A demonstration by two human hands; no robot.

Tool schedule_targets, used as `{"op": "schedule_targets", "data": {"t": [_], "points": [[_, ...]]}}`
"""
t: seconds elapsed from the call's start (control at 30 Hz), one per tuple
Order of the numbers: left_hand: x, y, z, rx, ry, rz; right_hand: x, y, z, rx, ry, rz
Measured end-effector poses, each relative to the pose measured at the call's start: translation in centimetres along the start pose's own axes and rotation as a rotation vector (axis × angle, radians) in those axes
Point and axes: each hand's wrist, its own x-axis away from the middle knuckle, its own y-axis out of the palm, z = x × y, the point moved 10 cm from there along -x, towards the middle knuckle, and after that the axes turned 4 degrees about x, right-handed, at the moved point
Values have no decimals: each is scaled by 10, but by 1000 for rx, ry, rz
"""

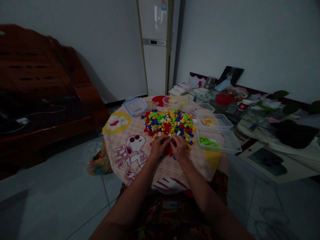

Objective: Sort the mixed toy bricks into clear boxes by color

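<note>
A heap of small toy building bricks (172,121) in yellow, blue, green, red and white lies on a cloth-covered round table (155,176). At the heap's near edge, my left hand (159,146) and my right hand (179,147) come together with bent, closed fingers. Whatever they pinch is small and mostly hidden by the fingertips. A few red bricks (170,152) show between the two hands. To the right stand clear plastic boxes: one box (225,122) holds some yellow pieces (208,121), and a nearer box (232,143) holds light green pieces (208,142).
A clear lid with a blue rim (135,106) lies at the table's back left. On the right, a glass table (217,106) carries papers, a red bowl (224,99) and a paper cup (243,105). A wooden bench (50,86) and a bag of coloured pieces (99,163) are left.
</note>
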Motion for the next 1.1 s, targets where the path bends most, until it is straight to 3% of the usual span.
{"op": "schedule_targets", "data": {"t": [0.43, 0.83, 1.1], "points": [[-1, -6, -5, 80, 7, -17, -1, -5, -12, -122, -51, 61], [0, -4, -1, -37, 65, -56, 2, -5, -24, -96, -164, 113], [2, -1, -1, -48, 55, -83, 2, 2, -27, -113, -193, 56]]}}
